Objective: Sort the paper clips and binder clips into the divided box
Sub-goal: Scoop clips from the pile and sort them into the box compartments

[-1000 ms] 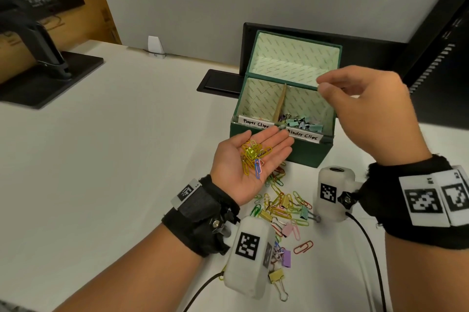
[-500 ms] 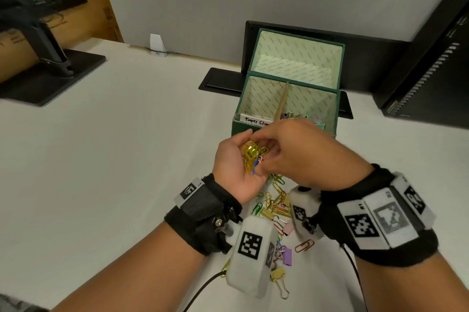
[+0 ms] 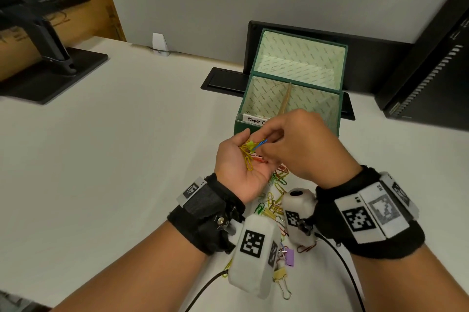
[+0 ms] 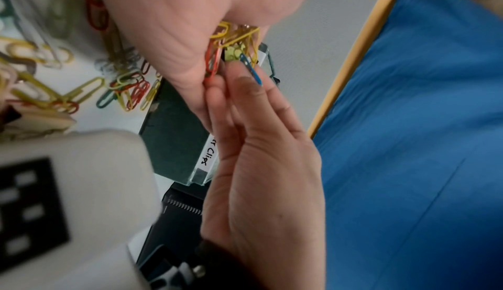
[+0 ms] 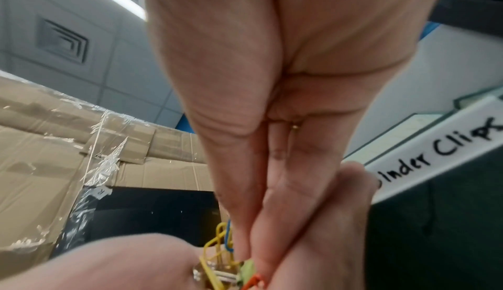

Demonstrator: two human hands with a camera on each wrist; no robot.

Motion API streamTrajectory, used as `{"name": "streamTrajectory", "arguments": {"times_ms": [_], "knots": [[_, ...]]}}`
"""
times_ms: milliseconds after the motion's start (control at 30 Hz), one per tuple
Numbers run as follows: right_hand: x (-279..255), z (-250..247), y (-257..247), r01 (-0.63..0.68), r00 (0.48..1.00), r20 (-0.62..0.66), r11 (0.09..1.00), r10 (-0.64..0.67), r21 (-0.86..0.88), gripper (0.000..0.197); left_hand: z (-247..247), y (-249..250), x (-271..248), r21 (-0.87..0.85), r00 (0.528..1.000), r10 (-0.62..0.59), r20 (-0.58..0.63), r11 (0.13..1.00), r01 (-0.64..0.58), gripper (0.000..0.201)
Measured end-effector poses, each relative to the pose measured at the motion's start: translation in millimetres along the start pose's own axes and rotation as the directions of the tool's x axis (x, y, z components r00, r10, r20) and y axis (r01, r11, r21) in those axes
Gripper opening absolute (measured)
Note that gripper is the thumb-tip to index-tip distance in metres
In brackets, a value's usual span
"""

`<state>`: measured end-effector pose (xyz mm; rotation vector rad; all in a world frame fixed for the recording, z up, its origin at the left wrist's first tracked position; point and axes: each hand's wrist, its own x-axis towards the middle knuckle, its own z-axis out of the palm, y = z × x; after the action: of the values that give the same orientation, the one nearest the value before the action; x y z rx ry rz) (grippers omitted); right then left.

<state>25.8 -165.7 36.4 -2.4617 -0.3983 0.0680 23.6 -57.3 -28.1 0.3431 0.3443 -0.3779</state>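
While the left hand lies palm-up, fingers nearly straight, under a tangle of coloured wire paper clips just in front of the dark green divided cardboard box, the right hand pinches into it. From the left wrist, a small green binder clip sits snagged among them; which piece is pinched I can't tell. From the right wrist, the white "Binder Clips" label is near, so I reckon hooked wires could ride into the wrong side.

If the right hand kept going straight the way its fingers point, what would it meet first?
The bunch of paper clips lying in the upturned left hand. The fingertips of the right hand look to be on it, with the left palm just behind. Whether they pinch a clip is unclear.
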Motion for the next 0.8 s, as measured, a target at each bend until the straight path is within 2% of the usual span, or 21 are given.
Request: {"name": "streamTrajectory", "arguments": {"times_ms": [133,233,333,433,567,800], "knots": [[1,-8,4,-0.068,0.998,0.020,0.972,0.065,0.226,0.012,1,0,-2,0.020,0.998,0.010,0.064,1.000,-0.011,0.060],[1,-15,8,-0.115,0.993,0.062,0.934,0.100,0.340,0.014,3,1,-6,0.067,0.992,0.016,0.121,0.997,-0.024,0.064],[0,-21,7,-0.141,0.990,0.084,0.899,0.116,0.414,0.015,1,2,-4,0.036,0.991,0.001,0.131,0.999,-0.006,0.064],[-3,-25,4,-0.138,0.990,0.068,0.853,0.121,0.504,0.016,0,2,-2,-0.022,0.990,0.004,0.144,1.000,0.000,0.054],[-6,-29,1,-0.130,0.990,0.041,0.770,0.133,0.625,0.013,-1,2,0,-0.037,0.987,0.012,0.158,0.999,-0.006,0.054],[10,-47,-9,-0.036,0.979,-0.118,0.704,0.169,0.709,0.015,0,4,1,0.000,0.995,-0.014,0.102,1.000,0.014,0.051]]}}
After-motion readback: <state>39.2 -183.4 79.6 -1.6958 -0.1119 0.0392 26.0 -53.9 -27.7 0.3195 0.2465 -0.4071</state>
